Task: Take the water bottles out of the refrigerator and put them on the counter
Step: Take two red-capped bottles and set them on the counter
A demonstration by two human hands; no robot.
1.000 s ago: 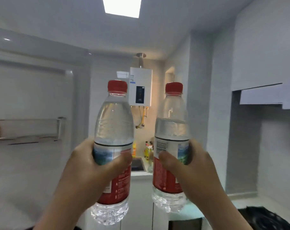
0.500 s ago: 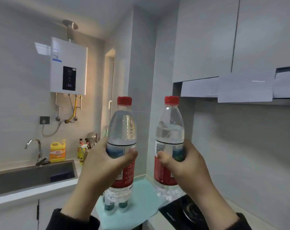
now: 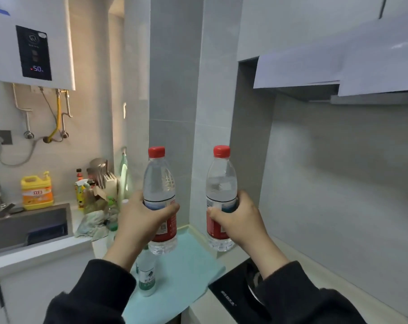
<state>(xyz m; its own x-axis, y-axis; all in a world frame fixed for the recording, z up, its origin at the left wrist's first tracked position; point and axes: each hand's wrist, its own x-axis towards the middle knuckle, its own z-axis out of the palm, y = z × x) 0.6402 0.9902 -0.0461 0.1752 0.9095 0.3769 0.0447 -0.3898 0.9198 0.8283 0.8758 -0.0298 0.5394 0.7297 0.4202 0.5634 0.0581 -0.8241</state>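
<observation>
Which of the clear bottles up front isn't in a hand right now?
The small green-labelled bottle standing on the blue mat; the left hand and right hand each grip a red-capped bottle.

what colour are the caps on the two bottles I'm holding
Red on both bottles: left cap, right cap, clearest in the head view.

Light is soft, cool and even, warmer in the back-left recess. Glare streaks the glossy white range hood [image 3: 373, 61]; pale glints mark each clear red-capped water bottle [image 3: 158, 181]. Edges bow; detail is soft.
</observation>
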